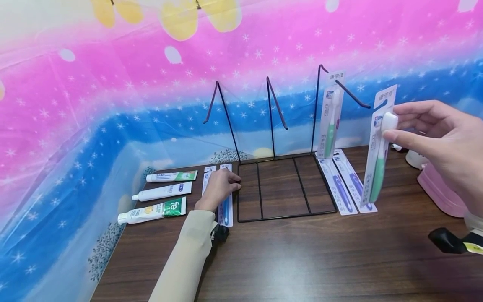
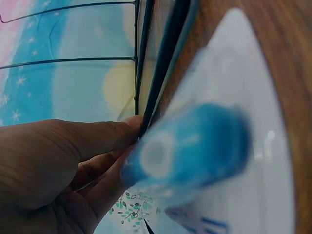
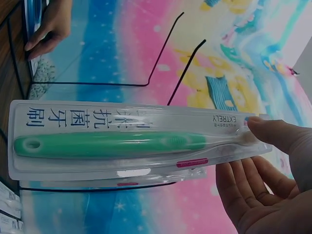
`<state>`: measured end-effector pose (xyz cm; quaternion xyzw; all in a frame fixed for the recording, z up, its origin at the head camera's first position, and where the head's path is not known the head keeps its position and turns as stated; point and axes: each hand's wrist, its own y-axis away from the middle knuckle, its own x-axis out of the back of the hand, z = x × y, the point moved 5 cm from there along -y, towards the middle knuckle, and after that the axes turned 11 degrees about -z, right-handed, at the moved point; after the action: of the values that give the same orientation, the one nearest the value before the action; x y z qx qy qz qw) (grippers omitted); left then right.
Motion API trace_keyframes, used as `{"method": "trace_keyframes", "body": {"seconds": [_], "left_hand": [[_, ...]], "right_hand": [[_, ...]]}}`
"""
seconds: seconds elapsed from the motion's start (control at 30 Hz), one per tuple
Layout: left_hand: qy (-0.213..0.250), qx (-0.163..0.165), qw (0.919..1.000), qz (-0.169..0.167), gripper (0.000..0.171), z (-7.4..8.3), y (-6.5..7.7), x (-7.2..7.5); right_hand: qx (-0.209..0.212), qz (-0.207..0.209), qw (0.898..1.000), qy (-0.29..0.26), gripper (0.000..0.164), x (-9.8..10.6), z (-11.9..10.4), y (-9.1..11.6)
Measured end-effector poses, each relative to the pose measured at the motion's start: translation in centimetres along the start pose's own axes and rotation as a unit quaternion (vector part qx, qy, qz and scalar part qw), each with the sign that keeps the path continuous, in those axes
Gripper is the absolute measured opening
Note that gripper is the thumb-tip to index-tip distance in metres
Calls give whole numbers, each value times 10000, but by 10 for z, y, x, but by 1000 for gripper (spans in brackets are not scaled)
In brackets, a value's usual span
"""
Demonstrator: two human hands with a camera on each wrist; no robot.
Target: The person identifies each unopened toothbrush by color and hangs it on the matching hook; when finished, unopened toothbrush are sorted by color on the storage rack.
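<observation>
1. By the right hand (image 1: 449, 134), a green toothbrush pack (image 1: 378, 161) is pinched near its top, thumb and fingers clamped on it; the pack is held upright, slightly tilted, just right of the tip of the right hook (image 1: 352, 94).
2. By the left hand (image 1: 219, 186), the left edge of the black wire rack (image 1: 286, 216) is pinched between thumb and fingers; blue toothbrush packs (image 1: 226, 212) are partly covered by that hand.
3. On the right hook, a second green pack (image 1: 329, 136) is hung; the middle and left hooks are seen farther left.
4. Right of the rack, two purple toothbrush packs (image 1: 337, 188) are laid flat on the table (image 1: 283, 260); at the far left, three toothpaste tubes (image 1: 162, 191) are lined up from near to far.
</observation>
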<state>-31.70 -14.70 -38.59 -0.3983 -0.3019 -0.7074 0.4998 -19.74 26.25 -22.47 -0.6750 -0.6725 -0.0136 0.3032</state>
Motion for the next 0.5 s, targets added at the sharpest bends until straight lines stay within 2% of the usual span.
{"method": "trace_keyframes", "body": {"seconds": [0.33, 0.5], "left_hand": [[-20, -56, 10000, 19, 17, -1, 0, 1], [-3, -51, 10000, 30, 17, 0, 1, 1]], "right_hand": [[-198, -229, 9995, 121, 53, -8, -6, 1], [-65, -194, 9994, 270, 49, -9, -7, -1]]}}
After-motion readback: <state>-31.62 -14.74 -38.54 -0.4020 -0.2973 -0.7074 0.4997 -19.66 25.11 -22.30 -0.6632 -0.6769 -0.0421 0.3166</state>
